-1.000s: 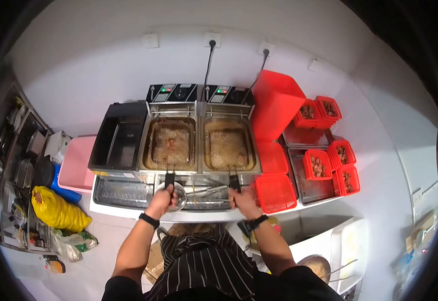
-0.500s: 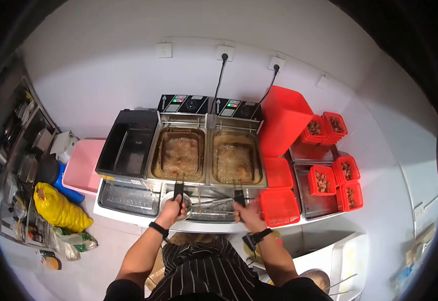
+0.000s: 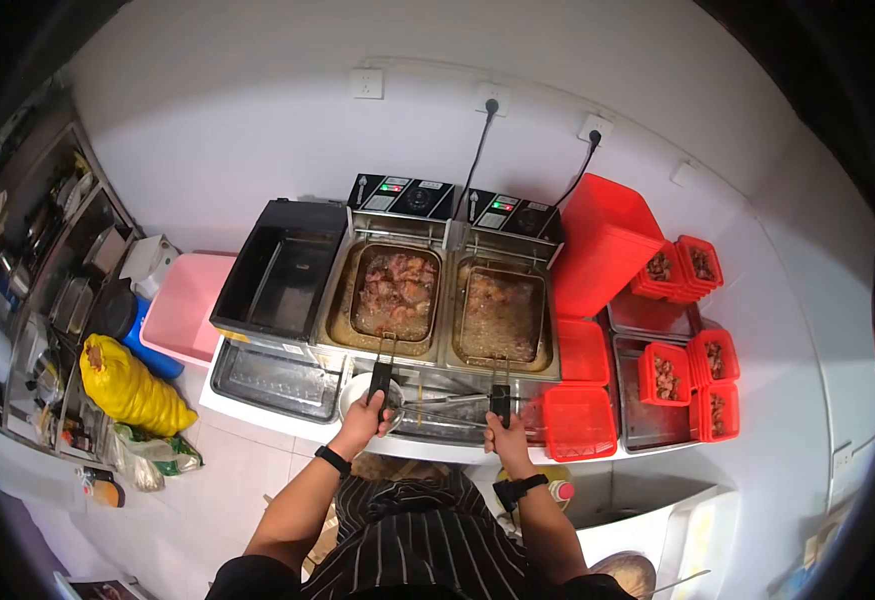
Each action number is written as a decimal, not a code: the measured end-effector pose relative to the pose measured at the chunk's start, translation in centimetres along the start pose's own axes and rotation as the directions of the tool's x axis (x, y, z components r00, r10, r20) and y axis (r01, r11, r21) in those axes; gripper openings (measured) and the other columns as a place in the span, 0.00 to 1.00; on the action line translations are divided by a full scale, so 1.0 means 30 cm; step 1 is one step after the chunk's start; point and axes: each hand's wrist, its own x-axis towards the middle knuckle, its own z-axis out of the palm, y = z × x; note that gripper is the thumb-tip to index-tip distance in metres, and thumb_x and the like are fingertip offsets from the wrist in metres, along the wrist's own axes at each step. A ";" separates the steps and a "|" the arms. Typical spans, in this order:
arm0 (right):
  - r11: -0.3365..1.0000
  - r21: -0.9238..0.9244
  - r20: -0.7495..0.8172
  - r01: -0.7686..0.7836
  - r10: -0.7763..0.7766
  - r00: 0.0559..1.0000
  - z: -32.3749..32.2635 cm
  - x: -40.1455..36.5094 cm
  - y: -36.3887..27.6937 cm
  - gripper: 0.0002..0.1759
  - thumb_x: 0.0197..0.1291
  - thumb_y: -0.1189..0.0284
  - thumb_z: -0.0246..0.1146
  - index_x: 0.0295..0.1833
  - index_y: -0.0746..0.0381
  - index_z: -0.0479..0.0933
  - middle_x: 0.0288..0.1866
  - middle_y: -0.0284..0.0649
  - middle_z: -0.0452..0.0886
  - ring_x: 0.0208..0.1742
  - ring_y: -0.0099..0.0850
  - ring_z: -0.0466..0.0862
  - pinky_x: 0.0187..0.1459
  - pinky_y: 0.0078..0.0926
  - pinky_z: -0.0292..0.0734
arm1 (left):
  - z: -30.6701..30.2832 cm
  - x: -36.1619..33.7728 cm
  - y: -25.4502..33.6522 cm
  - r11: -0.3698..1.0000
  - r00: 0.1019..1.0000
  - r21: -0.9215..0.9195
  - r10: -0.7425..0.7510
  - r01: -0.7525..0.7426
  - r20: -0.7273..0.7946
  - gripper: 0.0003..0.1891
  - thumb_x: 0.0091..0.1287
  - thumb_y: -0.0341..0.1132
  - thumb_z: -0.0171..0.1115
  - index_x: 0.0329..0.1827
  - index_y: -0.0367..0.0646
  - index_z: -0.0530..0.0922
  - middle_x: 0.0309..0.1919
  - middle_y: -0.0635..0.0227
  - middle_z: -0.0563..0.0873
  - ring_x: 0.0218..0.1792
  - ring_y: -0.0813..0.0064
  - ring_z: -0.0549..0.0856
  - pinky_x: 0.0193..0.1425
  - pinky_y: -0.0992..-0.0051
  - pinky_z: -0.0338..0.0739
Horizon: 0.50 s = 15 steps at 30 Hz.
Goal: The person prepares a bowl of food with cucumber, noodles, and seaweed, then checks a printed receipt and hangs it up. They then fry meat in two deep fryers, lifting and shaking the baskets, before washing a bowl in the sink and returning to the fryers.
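Observation:
My left hand [image 3: 362,422] is wrapped round the black handle [image 3: 380,380] of the left fry basket [image 3: 387,345]. Browned pieces of meat [image 3: 395,288] show above the bubbling oil in that basket. My right hand [image 3: 505,440] grips the black handle [image 3: 500,400] of the right fry basket [image 3: 500,358]. Its contents sit mostly under frothing oil [image 3: 497,318], with a few pieces breaking the surface near the back. Both baskets are inside the two-tank electric fryer [image 3: 447,352]. Tongs [image 3: 447,402] and a white bowl [image 3: 353,398] lie between and below the handles.
Red tubs of meat pieces [image 3: 665,378] stand on metal trays at the right, beside a tall red bin [image 3: 602,250] and a red basket [image 3: 579,425]. A black fryer tank [image 3: 282,275] stands left. A pink tub [image 3: 189,310] and yellow sack [image 3: 132,395] are farther left.
Meat in the left basket now shows above the oil, where it was mostly submerged before. Some pieces have surfaced at the right basket's back. The whole view has shifted, placing the fryer farther right.

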 end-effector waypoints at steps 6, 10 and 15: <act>0.999 0.027 -0.003 -0.025 0.026 1.000 -0.001 0.001 -0.001 0.11 0.63 0.68 0.61 0.34 0.55 0.64 0.17 0.29 0.67 0.14 0.20 0.68 0.13 0.19 0.64 | -0.012 0.022 -0.035 1.000 0.999 -0.027 0.006 -0.005 0.036 0.11 0.73 0.43 0.48 0.42 0.44 0.67 0.20 0.69 0.74 0.14 0.78 0.70 0.17 0.77 0.64; 0.999 0.040 0.014 -0.015 0.015 1.000 -0.023 0.025 0.042 0.11 0.63 0.69 0.61 0.34 0.56 0.65 0.17 0.31 0.68 0.13 0.21 0.68 0.13 0.20 0.64 | -0.010 0.014 -0.028 0.999 0.998 -0.022 0.028 -0.027 0.048 0.11 0.73 0.43 0.48 0.42 0.44 0.67 0.20 0.70 0.74 0.15 0.79 0.70 0.17 0.77 0.65; 0.999 0.037 -0.015 -0.011 0.012 1.000 -0.018 0.027 0.049 0.10 0.63 0.68 0.60 0.34 0.56 0.66 0.17 0.31 0.69 0.13 0.22 0.68 0.13 0.20 0.65 | -0.003 -0.001 -0.014 1.000 0.998 -0.001 0.026 -0.026 0.064 0.13 0.73 0.44 0.47 0.46 0.43 0.69 0.22 0.71 0.74 0.17 0.80 0.68 0.20 0.80 0.62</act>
